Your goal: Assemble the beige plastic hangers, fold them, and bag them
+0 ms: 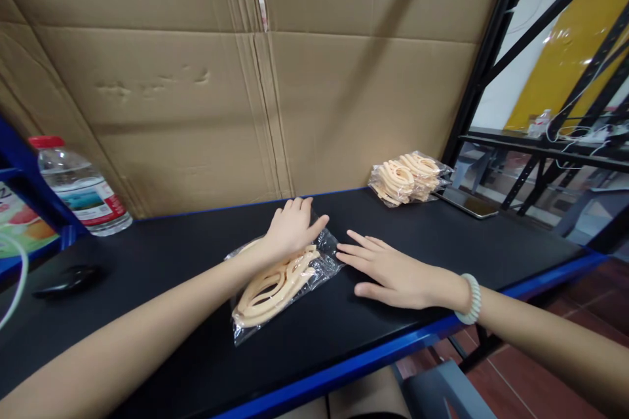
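Note:
A clear plastic bag [322,268] with cream-coloured looped strips [270,291] inside lies flat on the black tabletop [196,353], in front of me. Over the bag's upper part rests my left hand [293,228], fingers spread, the thumb pointing right; the forearm covers part of the bag. My right hand [388,272] is just right of the bag's open-looking end, its fingertips near the plastic. Its fingers are stretched out and hold nothing. A pale coiled band [470,299] is on the right wrist.
More bagged cream strips [407,177] are piled at the back right beside a phone [464,201]. A water bottle [83,186] and a black mouse [69,280] are at the left. A tall cardboard panel [187,98] closes off the back.

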`<state>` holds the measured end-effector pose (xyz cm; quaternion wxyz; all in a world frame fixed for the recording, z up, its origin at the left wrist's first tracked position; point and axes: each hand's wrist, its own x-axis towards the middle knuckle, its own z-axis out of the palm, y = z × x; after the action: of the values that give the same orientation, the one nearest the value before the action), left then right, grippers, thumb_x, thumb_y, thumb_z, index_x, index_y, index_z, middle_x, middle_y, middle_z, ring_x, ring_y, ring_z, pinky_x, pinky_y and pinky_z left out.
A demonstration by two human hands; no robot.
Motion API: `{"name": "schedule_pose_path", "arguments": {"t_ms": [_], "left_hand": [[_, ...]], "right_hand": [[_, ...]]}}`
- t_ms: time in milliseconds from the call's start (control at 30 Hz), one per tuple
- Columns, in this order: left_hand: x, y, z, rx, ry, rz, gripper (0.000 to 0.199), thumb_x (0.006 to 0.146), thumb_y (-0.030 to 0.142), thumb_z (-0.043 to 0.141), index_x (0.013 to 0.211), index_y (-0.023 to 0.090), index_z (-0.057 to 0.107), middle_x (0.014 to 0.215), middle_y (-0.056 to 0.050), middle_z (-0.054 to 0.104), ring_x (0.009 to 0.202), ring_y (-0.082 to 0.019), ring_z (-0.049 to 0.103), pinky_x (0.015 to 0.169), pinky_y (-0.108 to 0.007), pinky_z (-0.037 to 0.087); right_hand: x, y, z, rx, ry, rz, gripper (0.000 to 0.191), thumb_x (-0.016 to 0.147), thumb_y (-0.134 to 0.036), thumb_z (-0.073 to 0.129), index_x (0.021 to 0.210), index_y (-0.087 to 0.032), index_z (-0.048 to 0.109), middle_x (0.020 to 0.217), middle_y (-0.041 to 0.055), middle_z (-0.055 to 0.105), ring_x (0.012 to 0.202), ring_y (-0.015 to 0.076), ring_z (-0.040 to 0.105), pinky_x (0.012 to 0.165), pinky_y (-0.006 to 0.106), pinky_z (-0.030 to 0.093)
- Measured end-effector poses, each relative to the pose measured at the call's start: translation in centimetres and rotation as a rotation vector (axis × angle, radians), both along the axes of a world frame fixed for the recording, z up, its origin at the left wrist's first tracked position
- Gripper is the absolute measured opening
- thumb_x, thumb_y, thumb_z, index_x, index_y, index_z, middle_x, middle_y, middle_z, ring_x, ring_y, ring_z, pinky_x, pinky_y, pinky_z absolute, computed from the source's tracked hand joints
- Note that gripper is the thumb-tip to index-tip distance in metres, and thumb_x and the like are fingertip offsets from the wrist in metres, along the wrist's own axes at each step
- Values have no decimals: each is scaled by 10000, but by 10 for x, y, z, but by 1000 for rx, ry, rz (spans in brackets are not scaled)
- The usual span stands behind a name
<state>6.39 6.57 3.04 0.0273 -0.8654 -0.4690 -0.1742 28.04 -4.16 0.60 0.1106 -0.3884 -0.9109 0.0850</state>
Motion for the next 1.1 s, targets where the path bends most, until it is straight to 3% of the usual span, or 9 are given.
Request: {"name": "schedule_pose_path", "arguments": {"t_ms": [100,267,433,533,633,733,933,1100], "left_hand": [[1,-20,-8,-56,85,14,712,895,591,382,1387,77,389,1413,-264,448,1268,-422,434,977,-531,357],[10,-29,-24,-117,178,25,779,880,636,361,1436,90,339,1511,-257,302,1358,-451,313,1047,-577,255],[13,-27,-24,-162,235,-12,800,895,641,308,1438,54,343,1508,-270,293,1378,-442,282,1065,-573,241],[10,-25,-22,-183,267,-63,756,904,628,303,1434,92,370,1508,-240,318,1388,-420,278,1077,-555,237],[6,-23,-22,-202,291,-135,742,906,624,315,1437,108,376,1511,-227,316,1404,-399,255,1090,-551,220],[2,-21,-23,-202,302,-224,771,901,643,321,1444,97,363,1517,-233,290,1416,-383,236,1103,-549,202],[-6,-29,-18,-137,321,-349,726,916,602,342,1459,121,334,1533,-198,294,1416,-368,240,1116,-602,144],[-15,-45,-10,77,264,-381,608,921,529,406,1353,108,486,1416,-179,491,1355,-349,368,1139,-564,170]], "right_hand": [[5,-4,0,-81,2,20,729,923,-550,459,1517,-221,193,1570,100,204,1456,326,68,1161,558,134],[4,-4,-1,-90,-5,16,753,896,-582,485,1510,-246,207,1569,91,188,1449,347,71,1153,584,113],[2,-8,3,-116,-41,-5,808,878,-624,476,1511,-199,208,1561,134,191,1443,374,70,1130,640,65],[3,-7,13,-138,12,2,710,894,-584,487,1486,-234,307,1571,121,176,1444,367,86,1131,626,117],[0,5,26,-49,130,-101,545,947,-516,428,1404,-221,452,1590,112,100,1452,346,73,1131,595,187],[-11,25,31,21,212,-196,521,968,-477,385,1370,-160,473,1568,160,198,1453,326,108,1122,577,238],[-32,60,11,22,69,-152,585,941,-358,435,1445,-77,339,1531,214,275,1446,357,124,1108,601,238],[-32,65,0,95,152,-93,529,925,-304,453,1405,-90,393,1488,186,375,1431,352,195,1092,583,290]]}}
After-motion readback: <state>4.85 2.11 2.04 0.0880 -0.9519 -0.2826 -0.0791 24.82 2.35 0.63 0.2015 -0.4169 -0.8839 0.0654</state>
